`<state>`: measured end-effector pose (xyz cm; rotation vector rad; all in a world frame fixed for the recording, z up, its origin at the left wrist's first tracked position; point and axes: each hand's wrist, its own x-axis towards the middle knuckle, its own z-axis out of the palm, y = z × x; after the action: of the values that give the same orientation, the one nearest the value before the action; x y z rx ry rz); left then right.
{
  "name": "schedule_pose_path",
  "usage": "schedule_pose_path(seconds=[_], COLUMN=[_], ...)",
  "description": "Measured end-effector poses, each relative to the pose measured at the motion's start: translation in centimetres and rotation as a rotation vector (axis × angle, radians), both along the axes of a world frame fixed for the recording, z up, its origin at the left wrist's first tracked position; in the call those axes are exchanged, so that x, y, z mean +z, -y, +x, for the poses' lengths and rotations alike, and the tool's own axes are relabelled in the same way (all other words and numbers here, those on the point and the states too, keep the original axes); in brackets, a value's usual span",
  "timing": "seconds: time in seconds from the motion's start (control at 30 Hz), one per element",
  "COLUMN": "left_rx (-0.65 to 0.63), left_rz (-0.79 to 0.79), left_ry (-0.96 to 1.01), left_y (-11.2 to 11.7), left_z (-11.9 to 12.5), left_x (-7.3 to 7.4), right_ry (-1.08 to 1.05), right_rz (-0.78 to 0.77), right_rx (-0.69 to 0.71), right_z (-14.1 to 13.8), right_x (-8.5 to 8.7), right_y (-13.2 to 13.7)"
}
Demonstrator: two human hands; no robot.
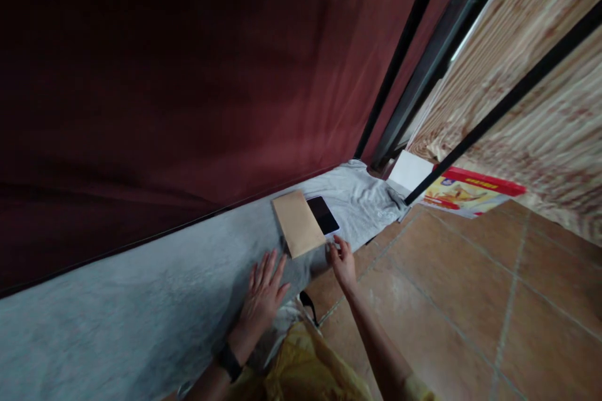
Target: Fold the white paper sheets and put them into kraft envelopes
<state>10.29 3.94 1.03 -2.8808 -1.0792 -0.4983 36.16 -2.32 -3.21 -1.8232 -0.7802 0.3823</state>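
A tan envelope (299, 223) lies on a grey sheet (141, 301) that covers a low surface, partly over a black tablet or phone (323, 213). My left hand (263, 294) rests flat on the sheet just below the envelope, fingers stretched out, a dark band on the wrist. My right hand (342, 261) is at the envelope's near right corner, fingers curled at the corner and the sheet's edge; whether they grip anything is unclear.
A dark red curtain (188, 88) hangs behind the surface. Black metal frame bars (498, 106) cross the right side before a wood-grain panel (527, 62). A white sheet (410, 170) and a red and yellow box (465, 191) lie on the brown tiled floor (451, 288).
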Motion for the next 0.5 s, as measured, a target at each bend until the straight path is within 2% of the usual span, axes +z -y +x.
schedule_pose_path(seconds=[0.13,0.23,0.33,0.5], left_rx=[0.141,0.183,0.151,0.157], left_rz=[-0.004,0.000,-0.008,-0.021], left_ry=[0.045,0.077,0.040,0.003], left_y=[0.0,0.5,1.2,1.7], left_z=[-5.7,-8.5,-9.6,-9.3], left_x=[-2.2,-3.5,-4.3,-4.5], right_ry=[0.014,0.009,-0.021,-0.031], right_rz=[-0.052,-0.294,-0.378,-0.472], right_rx=[-0.084,-0.036,0.008,0.005], right_z=[2.9,5.4,6.8,7.7], right_x=[1.3,2.9,4.0,4.4], right_y=[-1.0,-3.2,-5.5,-7.7])
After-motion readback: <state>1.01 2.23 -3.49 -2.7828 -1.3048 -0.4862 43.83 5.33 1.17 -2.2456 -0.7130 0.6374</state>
